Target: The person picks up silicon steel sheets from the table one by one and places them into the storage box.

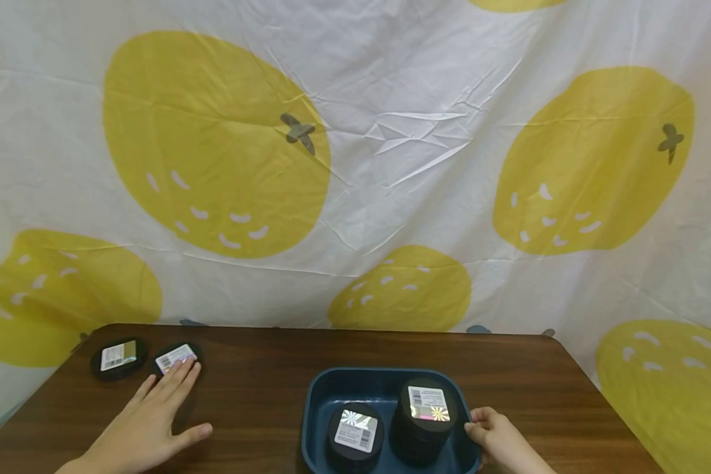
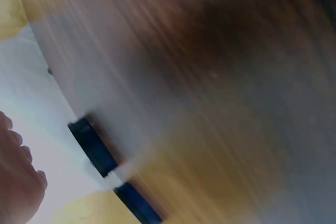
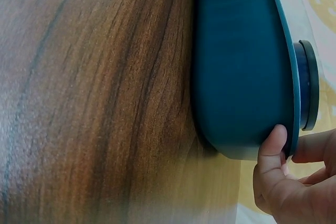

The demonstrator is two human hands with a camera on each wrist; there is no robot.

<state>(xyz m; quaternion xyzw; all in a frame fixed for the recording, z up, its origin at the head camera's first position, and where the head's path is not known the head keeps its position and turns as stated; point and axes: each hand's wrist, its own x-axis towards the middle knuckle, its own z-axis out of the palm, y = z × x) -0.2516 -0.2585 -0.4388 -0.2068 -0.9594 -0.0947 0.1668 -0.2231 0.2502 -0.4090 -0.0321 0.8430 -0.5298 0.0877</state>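
Note:
My left hand (image 1: 145, 421) reaches out with spread, straight fingers, its fingertips overlapping a flat black round container (image 1: 166, 359) with a white label. Left of that lies a similar black round container (image 1: 118, 355). In the left wrist view, the hand's fingertips (image 2: 39, 177) appear at the left edge, with both containers seen side-on. My right hand (image 1: 503, 438) pinches the right rim of a dark blue tray (image 1: 361, 371), thumb on the outer wall. Inside the tray are a lower black container (image 1: 355, 431) and a taller stack of them (image 1: 423, 424), each topped by a shiny label.
A brown wood-grain table (image 1: 255, 388) carries everything. Directly behind its far edge hangs a white cloth (image 1: 391, 184) printed with large yellow fruit shapes. The tray's front is cut off by the bottom of the head view.

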